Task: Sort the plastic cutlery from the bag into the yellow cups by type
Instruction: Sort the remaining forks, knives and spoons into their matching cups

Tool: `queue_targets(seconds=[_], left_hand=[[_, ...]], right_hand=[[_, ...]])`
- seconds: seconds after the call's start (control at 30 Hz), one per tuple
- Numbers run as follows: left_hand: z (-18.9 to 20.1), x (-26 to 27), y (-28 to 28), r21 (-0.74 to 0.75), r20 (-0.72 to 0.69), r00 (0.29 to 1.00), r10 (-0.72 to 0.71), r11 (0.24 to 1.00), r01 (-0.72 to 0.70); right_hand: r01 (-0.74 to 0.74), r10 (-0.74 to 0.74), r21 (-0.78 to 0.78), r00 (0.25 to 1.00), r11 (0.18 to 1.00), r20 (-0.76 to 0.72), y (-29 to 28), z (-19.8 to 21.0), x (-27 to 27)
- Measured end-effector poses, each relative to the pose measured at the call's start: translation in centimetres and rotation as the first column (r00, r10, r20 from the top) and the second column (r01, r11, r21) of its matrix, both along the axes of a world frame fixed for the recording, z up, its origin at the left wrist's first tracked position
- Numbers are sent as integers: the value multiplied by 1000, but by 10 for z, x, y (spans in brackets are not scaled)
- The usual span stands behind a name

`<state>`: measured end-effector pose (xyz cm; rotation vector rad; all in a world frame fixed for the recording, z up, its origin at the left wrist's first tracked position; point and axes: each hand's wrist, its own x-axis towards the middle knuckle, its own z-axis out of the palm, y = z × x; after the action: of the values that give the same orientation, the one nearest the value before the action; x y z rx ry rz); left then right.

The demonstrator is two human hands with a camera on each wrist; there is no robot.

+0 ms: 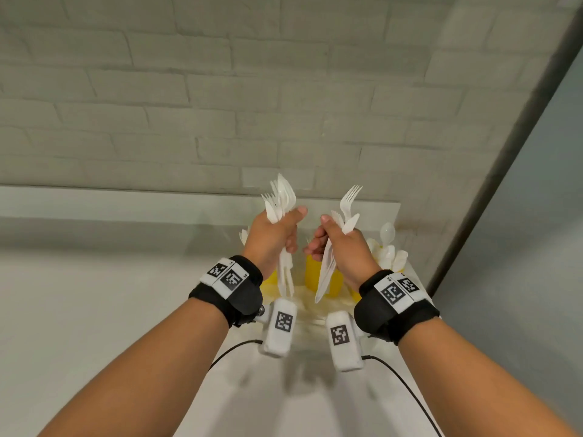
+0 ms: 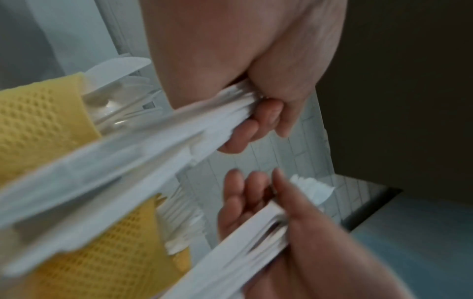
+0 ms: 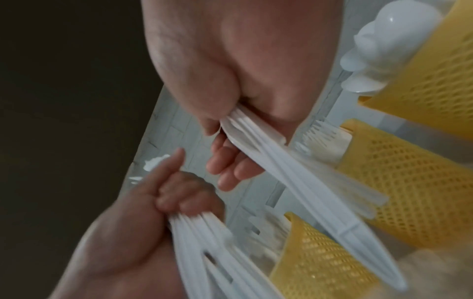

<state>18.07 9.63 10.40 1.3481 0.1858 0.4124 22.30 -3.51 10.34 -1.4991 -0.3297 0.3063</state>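
Brick wall (image 1: 189, 105) behind yellow cups (image 1: 325, 279)

The head view looks down over both forearms toward the wall at 12 o'clock. Each wrist view sits close under its palm; all share the yellow cups (image 1: 318, 275).

No words, brand names or numbers can be read in any view. The only signs are black-and-white square coded markers in the head view: two on the white plate of the left wristband (image 1: 224, 276), two on the right wristband (image 1: 400, 290), and one on each white camera housing (image 1: 280, 326) under the wrists. Tiny characters beside the wristband markers are too small to read.
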Motion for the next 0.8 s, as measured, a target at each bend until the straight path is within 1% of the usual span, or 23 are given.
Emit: queue_targets(seconds=[0.07, 0.1, 0.17, 0.23, 0.33, 0.4, 0.47, 0.57, 0.7, 0.8], left_hand=[[-7, -4, -5, 63, -49, 999, -21, 998, 24], [-10, -7, -7, 73, -71, 997, -42, 996, 47], [-13, -9, -11, 62, -107, 992, -72, 995, 79], [-14, -10, -12, 38, -123, 986, -117, 992, 122], [-16, -13, -13, 10, -143, 957, -252, 967, 256], [-18, -15, -12, 39, -169, 926, -338, 936, 349], [-16, -17, -14, 79, -174, 907, -384, 912, 402], [-12, -18, -17, 82, -147, 920, -364, 922, 378], [-17, -18, -17, 100, -163, 936, -312, 938, 331], [-21, -21, -13, 102, -172, 949, -264, 953, 284]], right_hand=[[8, -9, 12, 999, 1000, 34, -1, 6, 1], [17, -16, -15, 998, 1000, 64, -1, 9, 1], [20, -10, -81, 992, 996, 124, -4, 14, 2], [31, -13, -116, 988, 993, 153, -7, 19, 2], [21, 4, -157, 987, 987, 158, -11, 23, 3], [9, 18, -192, 991, 981, 136, -12, 25, 4], [9, 17, -224, 994, 975, 112, -10, 24, 6], [44, -17, -251, 994, 967, 112, -4, 23, 8], [120, -89, -259, 988, 958, 126, 1, 18, 9], [99, -69, -260, 990, 960, 123, 3, 14, 8]])
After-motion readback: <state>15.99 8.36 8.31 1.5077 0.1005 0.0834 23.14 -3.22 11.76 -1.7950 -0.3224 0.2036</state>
